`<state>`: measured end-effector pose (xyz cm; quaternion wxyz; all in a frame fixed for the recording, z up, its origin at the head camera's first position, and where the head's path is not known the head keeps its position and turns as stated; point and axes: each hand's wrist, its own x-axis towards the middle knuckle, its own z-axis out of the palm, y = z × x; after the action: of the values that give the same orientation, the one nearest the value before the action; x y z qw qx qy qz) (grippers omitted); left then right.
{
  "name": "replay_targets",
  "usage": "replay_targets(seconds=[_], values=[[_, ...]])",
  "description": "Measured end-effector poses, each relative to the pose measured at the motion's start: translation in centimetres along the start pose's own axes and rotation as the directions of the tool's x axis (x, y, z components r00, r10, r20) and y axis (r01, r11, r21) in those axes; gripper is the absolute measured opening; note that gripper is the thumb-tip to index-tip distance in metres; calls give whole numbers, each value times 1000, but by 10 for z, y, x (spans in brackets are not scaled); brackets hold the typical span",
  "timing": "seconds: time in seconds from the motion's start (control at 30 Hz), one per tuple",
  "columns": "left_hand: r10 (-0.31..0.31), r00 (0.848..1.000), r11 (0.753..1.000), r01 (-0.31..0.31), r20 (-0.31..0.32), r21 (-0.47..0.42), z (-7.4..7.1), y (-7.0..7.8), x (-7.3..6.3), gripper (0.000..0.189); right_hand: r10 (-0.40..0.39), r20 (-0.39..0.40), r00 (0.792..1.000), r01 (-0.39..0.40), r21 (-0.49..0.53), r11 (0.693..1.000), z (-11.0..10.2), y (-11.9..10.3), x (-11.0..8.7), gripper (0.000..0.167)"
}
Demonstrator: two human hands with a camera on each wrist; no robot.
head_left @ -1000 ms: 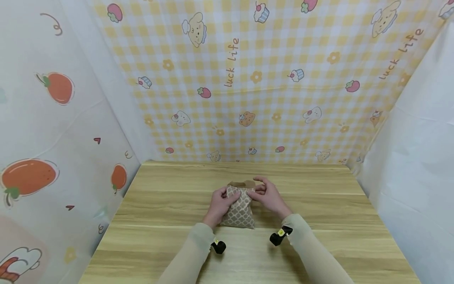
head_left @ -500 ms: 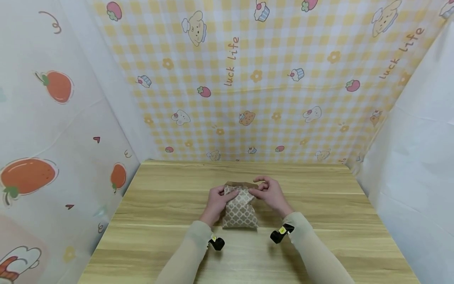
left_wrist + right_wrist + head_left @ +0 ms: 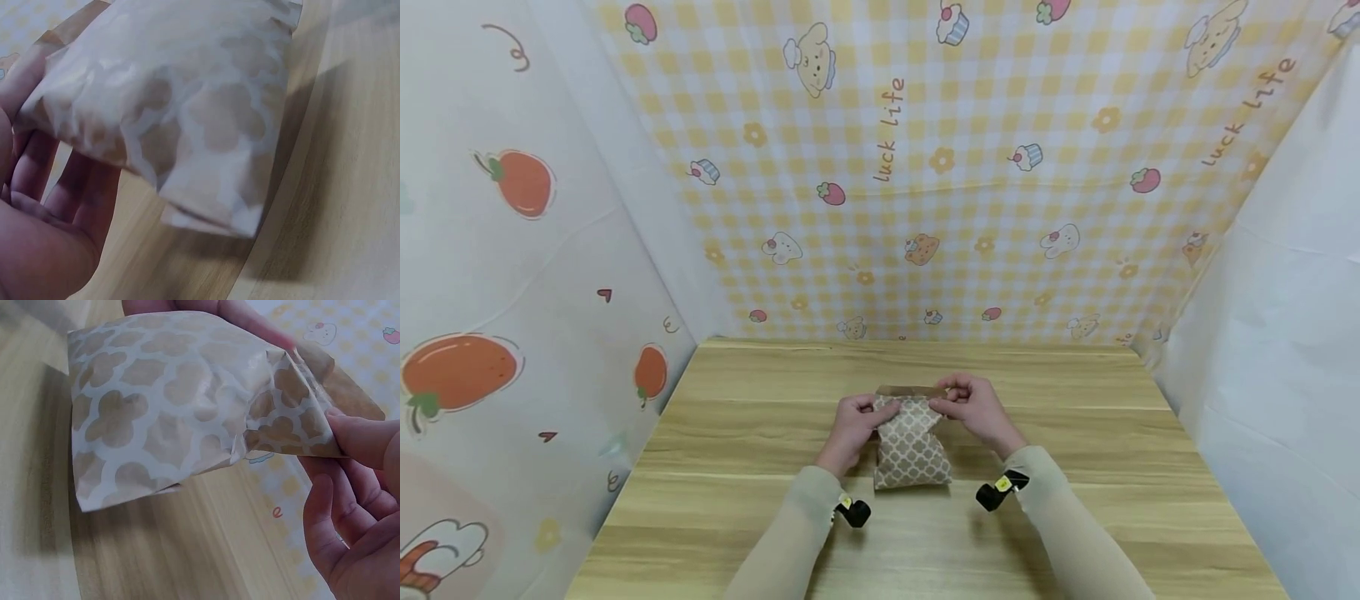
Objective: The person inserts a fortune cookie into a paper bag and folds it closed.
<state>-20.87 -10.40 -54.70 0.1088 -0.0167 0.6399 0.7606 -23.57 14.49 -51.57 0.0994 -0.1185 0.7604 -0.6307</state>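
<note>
A brown paper bag point(image 3: 912, 450) with a white lattice pattern is held between both hands above the table, its top edge away from the person. My left hand point(image 3: 853, 429) grips the bag's upper left side, thumb on the front and fingers behind. On the other side, my right hand point(image 3: 976, 410) pinches the upper right corner between thumb and fingers. A plain brown flap point(image 3: 353, 394) shows beyond the patterned front in the right wrist view. The bag point(image 3: 187, 100) bulges in the left wrist view; whatever is inside is hidden.
The wooden table point(image 3: 760, 417) stretches out around the hands. A yellow checked cloth point(image 3: 917, 192) hangs behind it, with white sheets point(image 3: 1285, 317) at the sides. Small black cameras point(image 3: 853, 511) are strapped at both wrists.
The bag's lower end has swung slightly right and toward the person. Its opening now looks flatter and narrower. Both hands have moved a little apart, and the right index finger has come down to the bag.
</note>
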Motion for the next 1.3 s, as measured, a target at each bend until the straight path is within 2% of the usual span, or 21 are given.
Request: replay_targets(seconds=[0.13, 0.27, 0.43, 0.67, 1.07, 1.3], values=[[5, 1000, 999, -4, 30, -44, -2, -2, -1, 24, -4, -4, 1000, 4, 3, 1000, -2, -1, 1, 31], [-4, 998, 997, 9, 59, -80, -4, -1, -1, 21, -9, 2, 1000, 9, 3, 1000, -4, -2, 0, 27], [-11, 998, 993, 18, 59, -119, -7, 0, -1, 16, -17, 19, 1000, 17, 0, 1000, -7, -2, 0, 21], [-21, 998, 995, 27, 62, -93, -9, 2, -2, 12, -2, 22, 1000, 2, -11, 1000, -10, -3, -1, 22], [28, 1000, 999, -28, -3, -46, -6, 5, -4, 12, -47, 49, 998, 45, 28, 999, -15, -1, -2, 22], [47, 999, 999, -47, -8, -16, -8, 4, -5, 14, -47, 68, 997, 42, 78, 996, -18, 4, -3, 24]])
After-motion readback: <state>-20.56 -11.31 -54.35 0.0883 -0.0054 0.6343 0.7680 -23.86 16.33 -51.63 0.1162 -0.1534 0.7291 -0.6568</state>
